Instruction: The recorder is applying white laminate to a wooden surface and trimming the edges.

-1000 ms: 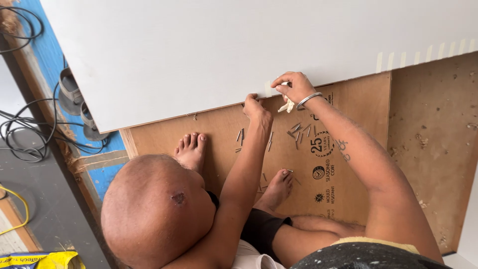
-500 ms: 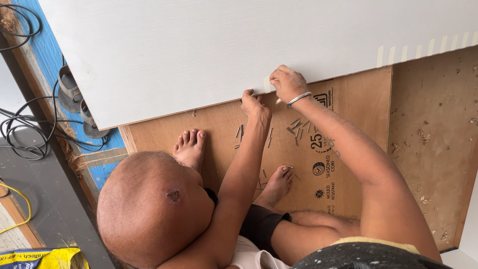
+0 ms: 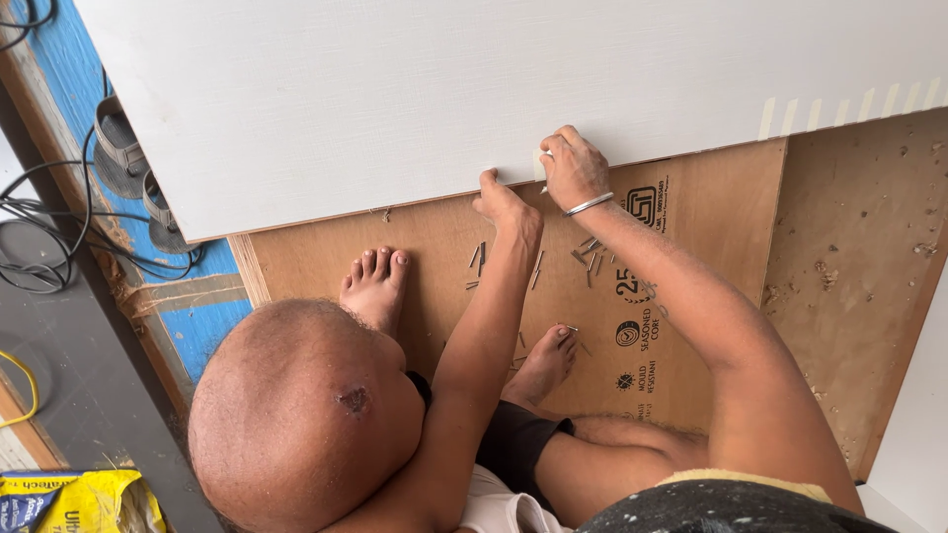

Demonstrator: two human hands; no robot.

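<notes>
Right hand: the right hand (image 3: 576, 168), a metal bangle (image 3: 590, 204) on its wrist, sits at the lower edge of the white laminate board (image 3: 444, 89). Its fingers are pinched narrow on a short pale tape strip (image 3: 540, 164) laid over that edge. The pinch appears meant to press the strip down across the edge.

Left hand: the left hand (image 3: 504, 202) is just beside the right, with the thumb raised to the board's edge and the fingers bent. Whether they grip anything cannot be told. It looks placed to brace the edge close to the pinch.

Board: large and white, it overlaps the brown plywood sheet (image 3: 691, 227) and covers its far part.

Tape row: more pale strips (image 3: 849, 107) sit at intervals along the same edge, well to the right of both hands. Each is folded over the edge, apparently to hold an edging in place.

Loose pieces: small nails or slivers (image 3: 588, 252) lie scattered on the plywood below the hands, within reach.

Posture: the person sits on the plywood with both bare feet (image 3: 373, 281) flat on it, close to the edge being handled.

Surroundings: black cables (image 3: 39, 247) run at the left, and a yellow bag (image 3: 69, 498) lies at the lower left.
</notes>
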